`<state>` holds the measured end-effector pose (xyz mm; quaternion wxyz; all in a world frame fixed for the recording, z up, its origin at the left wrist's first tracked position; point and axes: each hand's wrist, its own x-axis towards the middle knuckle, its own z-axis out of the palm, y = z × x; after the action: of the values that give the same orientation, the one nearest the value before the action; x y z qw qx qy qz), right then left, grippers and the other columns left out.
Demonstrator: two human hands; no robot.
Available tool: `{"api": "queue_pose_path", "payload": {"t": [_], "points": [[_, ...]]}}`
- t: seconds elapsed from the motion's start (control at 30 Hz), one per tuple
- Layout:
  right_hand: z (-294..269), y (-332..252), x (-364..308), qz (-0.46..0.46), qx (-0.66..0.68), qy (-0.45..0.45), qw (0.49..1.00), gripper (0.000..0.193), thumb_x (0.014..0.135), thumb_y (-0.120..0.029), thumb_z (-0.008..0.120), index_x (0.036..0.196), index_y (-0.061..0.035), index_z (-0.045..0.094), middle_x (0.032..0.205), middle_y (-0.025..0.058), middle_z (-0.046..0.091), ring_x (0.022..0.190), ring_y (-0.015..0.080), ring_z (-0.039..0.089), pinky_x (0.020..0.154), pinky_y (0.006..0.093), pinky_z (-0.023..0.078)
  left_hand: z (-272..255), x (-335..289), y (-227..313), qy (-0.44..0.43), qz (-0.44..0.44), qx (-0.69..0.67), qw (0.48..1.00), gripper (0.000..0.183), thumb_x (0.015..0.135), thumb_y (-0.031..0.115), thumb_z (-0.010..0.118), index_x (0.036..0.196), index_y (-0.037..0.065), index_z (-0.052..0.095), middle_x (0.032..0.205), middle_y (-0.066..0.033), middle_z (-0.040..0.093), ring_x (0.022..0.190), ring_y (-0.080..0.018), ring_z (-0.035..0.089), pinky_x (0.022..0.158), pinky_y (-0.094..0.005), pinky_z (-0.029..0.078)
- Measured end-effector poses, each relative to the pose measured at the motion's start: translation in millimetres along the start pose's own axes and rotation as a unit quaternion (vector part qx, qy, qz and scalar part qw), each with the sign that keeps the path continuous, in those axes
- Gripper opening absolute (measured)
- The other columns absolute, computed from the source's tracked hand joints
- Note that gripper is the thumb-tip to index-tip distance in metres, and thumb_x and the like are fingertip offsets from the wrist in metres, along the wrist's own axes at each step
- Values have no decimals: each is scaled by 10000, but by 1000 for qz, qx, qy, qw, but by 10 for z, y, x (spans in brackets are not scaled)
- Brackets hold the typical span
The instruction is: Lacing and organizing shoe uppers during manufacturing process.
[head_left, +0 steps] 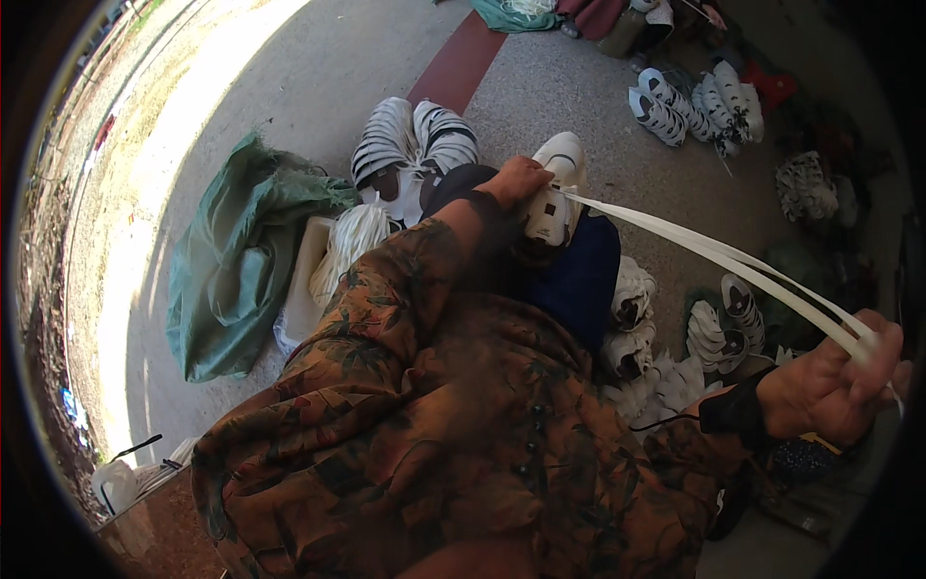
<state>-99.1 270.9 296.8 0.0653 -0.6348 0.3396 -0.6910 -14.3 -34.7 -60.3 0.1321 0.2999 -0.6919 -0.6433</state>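
White shoe (561, 159) on the person's lap, up near the knees, toe pointing away from the body, dark blue cloth (584, 289) under and beside it. Left hand (521, 180) on the shoe's left side, fingers bent and closed against it, gripping; whether it also pinches lace, cannot tell. Right hand (854, 381) well out to the right, fingers curled tight round a flat white lace (714, 249); fingertips a bit blurred. Lace runs from the top of the shoe to that hand as two strands, pulled nearly straight; a short end hangs past the fingers. Dark band (733, 410) on the right wrist. Sleeves and shirt (386, 405) brown, leaf print.

Floor, left of the lap: crumpled green sack (231, 261) toward the floor's sunlit left edge; next to it a pale tray (307, 261) with a bundle of white laces (352, 241) at its right side. Beyond these, two curved stacks of white-and-dark shoe uppers (386, 145) side by side, near a red-brown floor stripe (453, 72). Right of the lap: white shoe pieces (632, 309) close by, more stacked uppers (716, 338) under the lace. Far right part of floor: another group of striped uppers (699, 106). Another person (632, 29) partly visible at the far end.
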Motion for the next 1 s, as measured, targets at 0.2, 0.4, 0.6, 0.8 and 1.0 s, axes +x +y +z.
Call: {"api": "queue_pose_path", "payload": {"t": [0.2,0.4,0.6,0.8,1.0], "points": [[8,-51,-12,-9,-20,45,999,228,908,-8,484,690,-32,421,660,49,412,690,97,362,723,212,455,-111,-3,6,9,303,337,891,278,846,214,598,1015,-6,616,928,-98,615,874,-185,579,739,-318,476],[261,22,243,109,251,-42,961,236,852,17,522,659,-71,420,583,20,393,643,66,357,641,176,427,-6,-281,258,225,119,-12,967,337,807,224,638,1057,3,594,993,-128,612,915,-214,580,808,-316,460],[804,433,440,86,248,-209,942,85,860,-25,530,802,10,479,692,60,488,572,52,448,532,152,418,167,-583,399,-23,396,150,906,283,789,197,626,1016,29,606,943,-159,621,886,-318,607,737,-369,485],[823,1469,-160,306,-9,-247,919,222,807,-83,651,1019,-26,615,903,62,637,692,84,539,617,221,462,308,-525,77,-159,303,262,902,206,812,170,600,961,28,607,940,-166,609,875,-308,598,739,-376,472],[418,2886,-1435,447,-294,-99,839,135,742,2,623,875,2,597,755,52,624,722,122,585,658,267,472,339,-522,-39,-157,339,264,889,216,794,142,600,982,35,598,1000,-162,591,920,-299,582,772,-366,469]]}}
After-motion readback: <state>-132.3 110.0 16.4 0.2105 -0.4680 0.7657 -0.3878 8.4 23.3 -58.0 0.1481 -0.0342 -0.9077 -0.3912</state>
